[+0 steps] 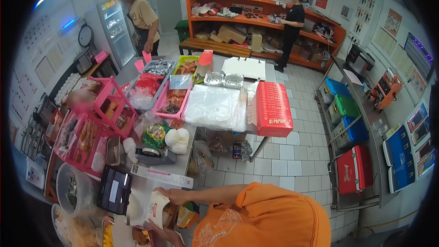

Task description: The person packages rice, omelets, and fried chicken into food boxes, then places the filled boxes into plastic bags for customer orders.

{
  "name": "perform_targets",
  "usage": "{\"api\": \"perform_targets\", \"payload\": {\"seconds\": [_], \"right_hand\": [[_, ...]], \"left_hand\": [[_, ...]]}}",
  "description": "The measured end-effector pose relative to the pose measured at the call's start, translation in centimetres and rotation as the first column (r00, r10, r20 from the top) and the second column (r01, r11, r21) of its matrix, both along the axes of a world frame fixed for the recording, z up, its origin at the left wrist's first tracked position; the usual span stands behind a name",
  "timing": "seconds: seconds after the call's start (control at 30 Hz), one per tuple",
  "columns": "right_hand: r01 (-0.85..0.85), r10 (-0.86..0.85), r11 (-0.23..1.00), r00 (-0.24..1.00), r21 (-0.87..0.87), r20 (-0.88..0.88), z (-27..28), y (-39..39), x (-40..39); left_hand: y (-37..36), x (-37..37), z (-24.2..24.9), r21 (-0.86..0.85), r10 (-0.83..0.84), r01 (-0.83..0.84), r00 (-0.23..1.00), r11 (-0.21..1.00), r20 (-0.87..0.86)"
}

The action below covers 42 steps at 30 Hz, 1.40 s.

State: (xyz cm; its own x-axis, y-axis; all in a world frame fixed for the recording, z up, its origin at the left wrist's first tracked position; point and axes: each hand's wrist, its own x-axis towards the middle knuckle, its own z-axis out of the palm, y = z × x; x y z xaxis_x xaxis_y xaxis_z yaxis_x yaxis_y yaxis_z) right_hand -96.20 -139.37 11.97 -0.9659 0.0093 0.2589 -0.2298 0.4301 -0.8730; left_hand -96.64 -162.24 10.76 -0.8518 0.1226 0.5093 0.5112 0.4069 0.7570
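The right hand [177, 195] curls its fingers partly closed on the upper end of a white carton [154, 209]; the left hand [167, 235] has its fingers bent around the lower end. The carton is beside a dark tablet [115, 190], below a tape dispenser [157, 157].

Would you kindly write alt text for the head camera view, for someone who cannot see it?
Two bare hands hold a white paper box with a red label beside a lit screen on a crowded counter. Beyond are pink baskets of food, clear plastic bags and a red carton, with two people in the background.
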Motion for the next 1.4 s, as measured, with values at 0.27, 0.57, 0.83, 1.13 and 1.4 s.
{"api": "perform_targets", "payload": {"seconds": [0.27,0.57,0.83,1.13,1.4], "right_hand": [[0.109,-0.103,0.994,0.949,-0.003,0.297,5.1,0.5,-2.1],[-0.009,0.016,1.000,0.932,-0.021,0.362,7.0,1.2,0.8],[-0.323,0.256,0.940,0.880,0.107,0.401,7.2,3.5,2.3],[-0.307,0.253,0.756,0.951,0.578,0.176,6.3,0.8,3.1],[-0.359,0.321,0.623,0.928,0.695,0.192,7.8,1.4,2.4]], "left_hand": [[-2.6,-2.9,2.4,0.213,-0.120,0.018,0.870,0.977,0.478],[-0.9,-1.0,10.2,-0.109,-0.054,0.089,0.955,0.990,0.293],[-2.4,0.3,10.8,-0.199,-0.122,0.275,0.820,0.941,0.559],[1.5,-2.0,10.7,-0.832,-0.284,0.266,0.949,0.487,0.138],[1.0,-2.8,9.3,-0.852,-0.288,0.297,0.940,0.432,0.182]]}}
